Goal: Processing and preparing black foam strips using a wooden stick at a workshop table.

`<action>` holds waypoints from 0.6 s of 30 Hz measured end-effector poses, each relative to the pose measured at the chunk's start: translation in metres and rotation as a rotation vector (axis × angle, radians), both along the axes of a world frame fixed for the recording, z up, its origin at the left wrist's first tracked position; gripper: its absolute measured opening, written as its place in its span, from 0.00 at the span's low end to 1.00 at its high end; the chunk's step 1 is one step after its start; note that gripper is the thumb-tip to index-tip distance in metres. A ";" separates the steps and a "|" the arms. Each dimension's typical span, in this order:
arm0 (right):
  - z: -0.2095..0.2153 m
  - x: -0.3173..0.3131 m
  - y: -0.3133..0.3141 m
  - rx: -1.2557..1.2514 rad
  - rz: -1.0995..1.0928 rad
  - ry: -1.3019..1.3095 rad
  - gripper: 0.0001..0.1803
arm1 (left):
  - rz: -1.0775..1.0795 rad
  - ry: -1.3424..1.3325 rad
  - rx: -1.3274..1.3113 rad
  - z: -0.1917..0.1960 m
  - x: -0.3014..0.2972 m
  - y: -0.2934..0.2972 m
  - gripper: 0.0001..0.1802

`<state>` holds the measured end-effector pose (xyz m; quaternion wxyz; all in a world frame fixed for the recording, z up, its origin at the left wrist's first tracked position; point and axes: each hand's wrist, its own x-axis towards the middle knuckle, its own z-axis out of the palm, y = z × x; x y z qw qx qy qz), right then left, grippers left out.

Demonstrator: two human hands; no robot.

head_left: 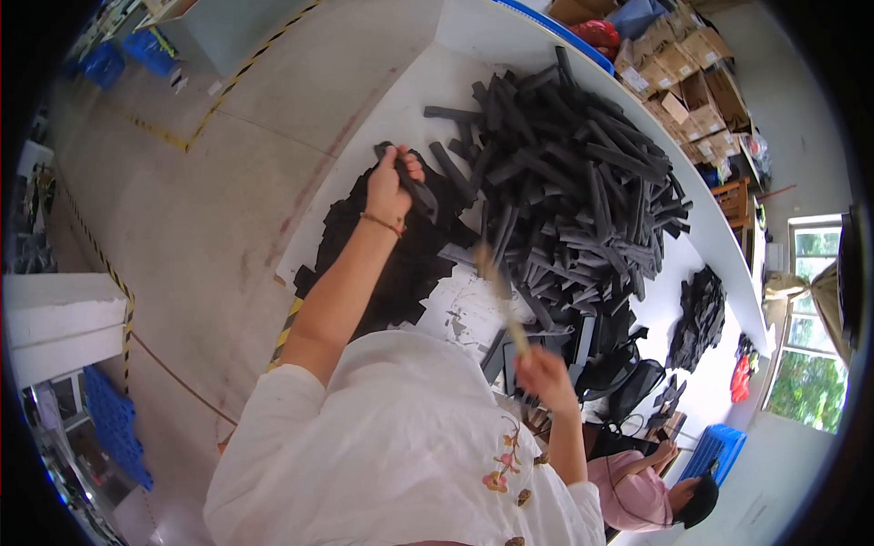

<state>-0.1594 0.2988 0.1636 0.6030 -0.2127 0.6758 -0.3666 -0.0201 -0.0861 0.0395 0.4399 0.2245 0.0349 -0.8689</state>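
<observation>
My left hand (391, 189) is closed round a dark grey foam-like tube (420, 195), above a heap of flat black pieces (350, 255) on the table's left part. In my right hand (546, 379), closed in front of my body, is a thin pale stick (510, 314). Its far end is smeared by motion, so I cannot tell what tips it; it points toward the tubes. A large loose pile of dark grey tubes (592, 173) covers the middle and far part of the white table (446, 318).
At the right, a person in pink (637, 491) sits at the table near a blue crate (713, 453). More black pieces (698, 318) and a black bag (635, 389) lie on that side. Cardboard boxes (683, 64) are stacked beyond the table. Yellow-black tape (232, 77) marks the floor.
</observation>
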 end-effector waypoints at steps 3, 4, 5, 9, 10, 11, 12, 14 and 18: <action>-0.027 0.012 -0.067 -0.445 -0.165 0.298 0.18 | -0.134 0.106 0.100 0.005 -0.026 0.039 0.13; -0.040 0.019 -0.088 -0.481 -0.145 0.427 0.20 | -0.140 0.096 0.111 0.002 -0.031 0.050 0.12; -0.050 0.031 -0.110 -0.571 -0.149 0.407 0.25 | -0.141 0.086 0.119 -0.001 -0.034 0.059 0.12; -0.059 0.048 -0.158 -0.861 -0.049 0.565 0.06 | -0.235 0.047 0.225 -0.005 -0.034 0.078 0.12; -0.052 0.051 -0.159 -0.874 -0.025 0.549 0.06 | -0.266 0.129 0.192 -0.030 -0.020 0.070 0.12; -0.039 0.051 -0.151 -0.793 -0.067 0.293 0.04 | -0.296 0.206 0.163 -0.047 -0.007 0.067 0.13; -0.028 0.047 -0.141 -0.694 -0.137 0.058 0.03 | -0.122 0.126 0.203 -0.027 -0.009 0.070 0.13; -0.011 0.046 -0.138 -0.854 -0.227 0.030 0.02 | 0.115 -0.029 0.202 -0.053 0.024 0.046 0.14; -0.029 0.034 -0.147 -0.704 -0.271 0.245 0.12 | 0.095 0.024 0.264 -0.035 0.026 0.053 0.15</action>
